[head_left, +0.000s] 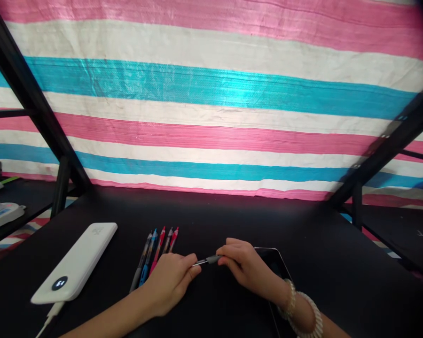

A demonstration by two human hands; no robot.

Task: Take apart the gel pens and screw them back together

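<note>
In front of me a pen (211, 259) with a grey grip is held level between both hands. My left hand (174, 278) is closed, pinching its thin, pale left end between thumb and finger. On the grey section, my right hand (245, 265) closes its fingertips; that end of the pen is hidden by them. Beyond my left hand several pens lie side by side, among them a blue pen (149, 257), a red pen (158, 249) and a grey pen (141, 260). My left hand covers the lower ends of some of these.
A white power bank (79, 263) with a lit display and a plugged-in cable (51, 317) lies at the left. Under my right forearm sits a dark flat device (275, 263). Black frame legs (42, 103) and a striped sheet (211, 108) bound the black table (211, 211).
</note>
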